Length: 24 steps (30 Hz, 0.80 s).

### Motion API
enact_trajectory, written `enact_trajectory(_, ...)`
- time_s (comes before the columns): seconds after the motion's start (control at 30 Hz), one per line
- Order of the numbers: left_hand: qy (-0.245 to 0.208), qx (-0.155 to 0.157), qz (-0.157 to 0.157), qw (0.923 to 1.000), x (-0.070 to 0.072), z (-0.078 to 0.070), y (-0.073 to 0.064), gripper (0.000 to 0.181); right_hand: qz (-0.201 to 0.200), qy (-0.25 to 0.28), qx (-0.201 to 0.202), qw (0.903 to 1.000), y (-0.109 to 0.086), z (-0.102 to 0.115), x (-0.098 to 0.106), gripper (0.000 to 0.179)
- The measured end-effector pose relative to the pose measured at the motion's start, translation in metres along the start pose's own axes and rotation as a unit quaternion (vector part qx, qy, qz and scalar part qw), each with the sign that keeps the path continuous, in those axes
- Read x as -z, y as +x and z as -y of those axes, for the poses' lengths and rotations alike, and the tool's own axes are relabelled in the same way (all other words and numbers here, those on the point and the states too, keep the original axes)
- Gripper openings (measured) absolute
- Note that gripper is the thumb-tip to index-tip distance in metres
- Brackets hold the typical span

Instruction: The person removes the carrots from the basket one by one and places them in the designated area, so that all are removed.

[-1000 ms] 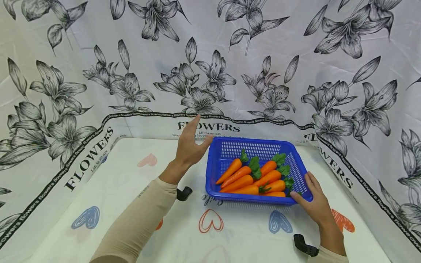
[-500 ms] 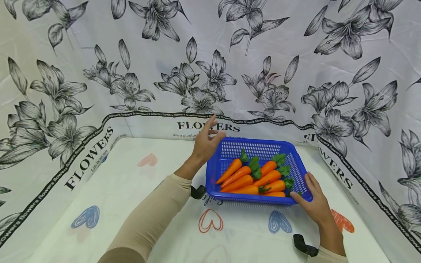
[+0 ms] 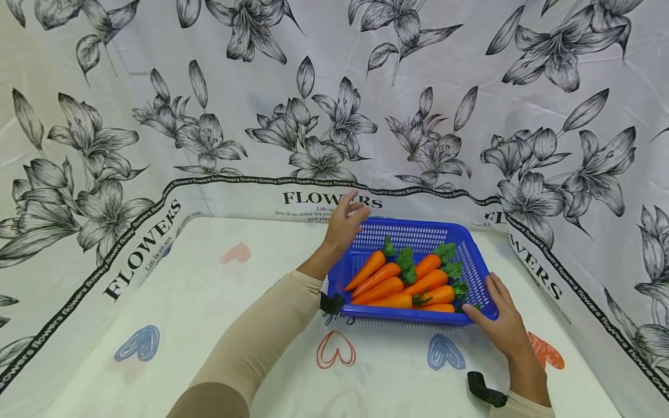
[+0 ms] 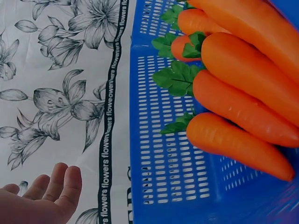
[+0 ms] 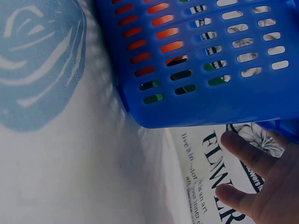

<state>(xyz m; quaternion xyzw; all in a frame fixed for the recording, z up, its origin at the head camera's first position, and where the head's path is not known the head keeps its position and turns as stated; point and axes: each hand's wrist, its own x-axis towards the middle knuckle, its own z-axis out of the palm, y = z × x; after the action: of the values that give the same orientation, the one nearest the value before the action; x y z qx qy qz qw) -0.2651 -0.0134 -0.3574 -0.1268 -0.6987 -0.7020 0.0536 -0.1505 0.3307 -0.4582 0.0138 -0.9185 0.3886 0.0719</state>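
**Right hand spread at the basket's near right corner; left hand loose, holding nothing**

Right: thumb across the near rim, fingers along the right edge, wide and fairly straight, not wrapped. Contact looks likely from the head view; the right wrist view doesn't settle it for me, so can't call how firm. My read: the corner spot steadies the basket and keeps the fingers off the carrots.

Left: fingers loosely bent, some gap to the thumb. In the head view it overlaps the far left corner; in the left wrist view I get it apart from the carrots, out past the far edge. Probably there so it doesn't block them.

Carrots: all inside the basket, two rough rows, tips mostly to the near left, leaves mostly to the far right. One row lies just beside the left hand, on the near side; leaves in the near right corner sit next to the right thumb. Neither hand holds one. Same-way layout likely helps them nest.

Basket sits on the table, by the far edge, right of middle. Flowered cloth behind.
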Motion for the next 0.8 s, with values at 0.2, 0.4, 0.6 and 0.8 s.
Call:
enact_trajectory(0.2,-0.012,0.026,0.002,0.9996,-0.009,0.009,0.003,0.066,-0.003,0.000,-0.002,1.0000,0.001,0.000,0.000,0.091)
enact_trajectory(0.4,-0.038,0.063,-0.002,0.9973,-0.013,0.016,0.007,0.061,0.002,0.000,-0.004,1.0000,0.002,0.000,0.000,0.091)
enact_trajectory(0.6,-0.049,0.129,0.003,0.9904,-0.016,0.023,0.012,0.054,0.001,-0.002,0.000,1.0000,0.001,0.000,0.001,0.091)
enact_trajectory(0.8,-0.032,0.207,0.014,0.9777,-0.020,0.030,0.015,0.054,-0.003,0.009,0.002,1.0000,0.002,-0.001,0.000,0.090)
